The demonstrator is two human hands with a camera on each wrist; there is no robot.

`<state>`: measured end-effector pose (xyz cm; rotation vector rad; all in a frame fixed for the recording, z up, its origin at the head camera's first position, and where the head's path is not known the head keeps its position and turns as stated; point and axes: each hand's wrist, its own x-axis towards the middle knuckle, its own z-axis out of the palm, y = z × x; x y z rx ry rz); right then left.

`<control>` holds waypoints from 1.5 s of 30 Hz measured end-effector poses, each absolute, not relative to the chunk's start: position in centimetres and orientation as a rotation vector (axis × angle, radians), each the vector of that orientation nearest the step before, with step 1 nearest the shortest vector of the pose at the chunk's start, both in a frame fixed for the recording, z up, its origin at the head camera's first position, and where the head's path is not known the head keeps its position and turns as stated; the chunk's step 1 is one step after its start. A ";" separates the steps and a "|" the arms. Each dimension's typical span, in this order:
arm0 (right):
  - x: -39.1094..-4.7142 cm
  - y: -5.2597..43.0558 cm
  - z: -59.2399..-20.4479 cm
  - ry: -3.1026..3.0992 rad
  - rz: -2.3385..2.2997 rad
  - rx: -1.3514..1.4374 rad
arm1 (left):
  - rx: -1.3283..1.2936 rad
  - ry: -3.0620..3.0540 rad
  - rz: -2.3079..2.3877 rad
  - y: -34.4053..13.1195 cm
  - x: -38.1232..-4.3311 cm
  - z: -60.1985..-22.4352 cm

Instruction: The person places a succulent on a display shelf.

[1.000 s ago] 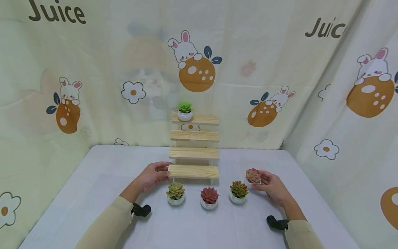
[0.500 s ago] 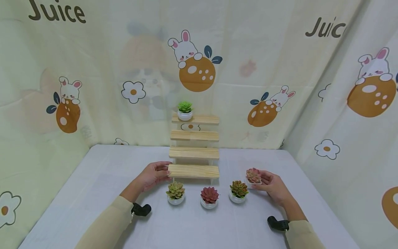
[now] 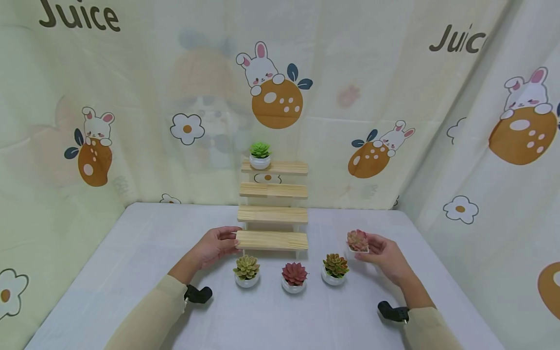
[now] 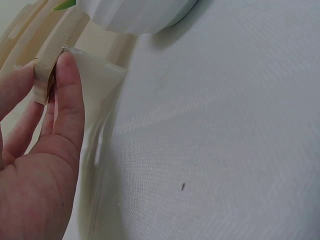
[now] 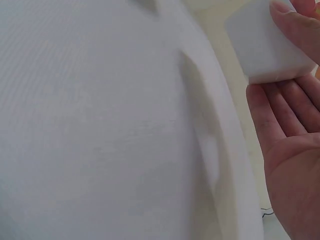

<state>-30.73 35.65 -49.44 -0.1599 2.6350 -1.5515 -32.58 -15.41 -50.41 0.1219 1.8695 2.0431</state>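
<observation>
My left hand (image 3: 215,247) pinches the left end of the lowest plank of a four-tier wooden display stand (image 3: 272,240). In the left wrist view, thumb and fingers (image 4: 70,100) lie on either side of that plank's end (image 4: 50,62). My right hand (image 3: 385,256) grips a pink succulent (image 3: 358,240) in a square white pot (image 5: 270,45). The right wrist view shows the thumb on one side of this pot and the fingers at another, with the pot off the tablecloth. A green succulent (image 3: 260,154) in a round white pot stands on the top plank's left end.
Before the stand, three potted succulents sit in a row on the white tablecloth (image 3: 323,321): a yellow-green one (image 3: 247,270), a dark red one (image 3: 294,278) and a green-orange one (image 3: 335,269). A printed curtain (image 3: 328,146) hangs behind the table.
My right hand has lifted the pink succulent slightly and shifted it a little to the right. The left hand stays at the lowest plank.
</observation>
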 end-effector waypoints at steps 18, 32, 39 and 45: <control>-30.7 34.8 -46.8 2.589 -1.680 -0.135 | 0.126 1.861 2.053 -15.3 -32.6 -50.5; -30.4 33.2 -44.8 2.609 -1.729 -0.246 | 0.106 1.868 2.044 -15.3 -32.6 -50.4; -30.8 31.9 -43.5 2.583 -1.791 -0.300 | 0.118 1.867 2.043 -15.3 -32.6 -50.4; -31.1 30.6 -42.2 2.547 -1.813 -0.314 | 0.121 1.872 2.045 -15.3 -32.6 -50.5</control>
